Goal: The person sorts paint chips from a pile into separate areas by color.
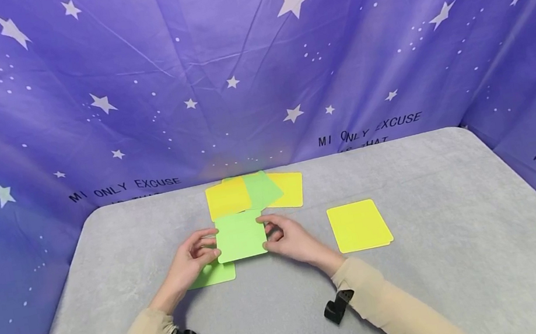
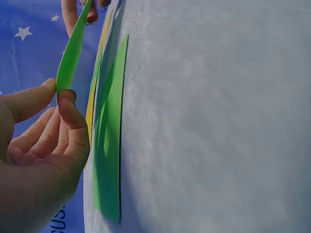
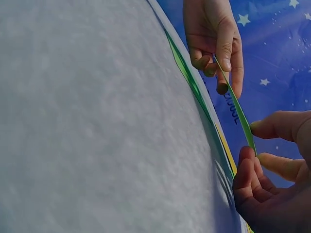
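Note:
A green square card (image 1: 240,236) with rounded corners is held above the table between both hands. My left hand (image 1: 192,260) pinches its left edge between thumb and fingers; my right hand (image 1: 288,235) pinches the right edge the same way. Both wrist views show the held card nearly edge-on, raised off the surface and slightly bowed in the left wrist view. Beneath the left hand lies another green card (image 1: 222,273), partly hidden by the hand and the held card. In the left wrist view this lower green card (image 2: 111,145) rests on the table.
At the back edge lie overlapping cards: a yellow-orange one (image 1: 227,198), a green one (image 1: 262,190) and a yellow one (image 1: 290,188). To the right sits a small stack of yellow cards (image 1: 360,226). The grey table (image 1: 451,278) meets a purple star-patterned curtain (image 1: 237,48).

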`<state>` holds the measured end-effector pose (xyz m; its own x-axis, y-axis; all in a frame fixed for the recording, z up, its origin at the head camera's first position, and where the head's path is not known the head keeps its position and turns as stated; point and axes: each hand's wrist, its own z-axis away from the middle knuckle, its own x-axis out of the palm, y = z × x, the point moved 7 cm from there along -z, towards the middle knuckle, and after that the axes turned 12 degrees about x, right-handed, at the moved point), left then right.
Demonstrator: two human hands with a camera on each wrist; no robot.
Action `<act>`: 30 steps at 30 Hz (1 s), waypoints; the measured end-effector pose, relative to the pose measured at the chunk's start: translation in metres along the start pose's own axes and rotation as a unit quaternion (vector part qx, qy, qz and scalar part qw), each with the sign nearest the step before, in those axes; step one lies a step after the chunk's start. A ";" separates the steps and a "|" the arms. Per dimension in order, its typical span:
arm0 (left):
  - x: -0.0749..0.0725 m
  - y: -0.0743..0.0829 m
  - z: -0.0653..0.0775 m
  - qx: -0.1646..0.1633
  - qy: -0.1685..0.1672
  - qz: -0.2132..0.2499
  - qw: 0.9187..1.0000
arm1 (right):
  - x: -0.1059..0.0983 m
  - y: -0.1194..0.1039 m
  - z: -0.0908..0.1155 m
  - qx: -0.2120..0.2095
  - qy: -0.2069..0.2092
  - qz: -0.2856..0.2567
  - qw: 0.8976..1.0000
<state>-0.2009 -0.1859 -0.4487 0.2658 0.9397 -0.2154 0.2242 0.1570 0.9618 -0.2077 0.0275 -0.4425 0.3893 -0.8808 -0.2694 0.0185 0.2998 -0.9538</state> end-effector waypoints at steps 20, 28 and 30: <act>-0.036 0.007 0.041 0.066 -0.003 -0.147 0.987 | 0.048 -0.014 0.000 -0.036 -0.044 0.109 0.992; -0.039 0.005 0.047 0.059 -0.021 -0.160 0.985 | 0.057 -0.014 -0.002 -0.029 -0.060 0.134 0.989; -0.040 0.004 0.047 0.053 -0.023 -0.165 0.985 | 0.058 -0.014 -0.002 -0.027 -0.062 0.145 0.987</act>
<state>-0.1664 -0.2377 -0.4446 0.2045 0.8272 -0.5234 0.4010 0.4170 0.8157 -0.1873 -0.0290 -0.4450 0.4805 -0.7086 -0.5167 -0.1571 0.5101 -0.8456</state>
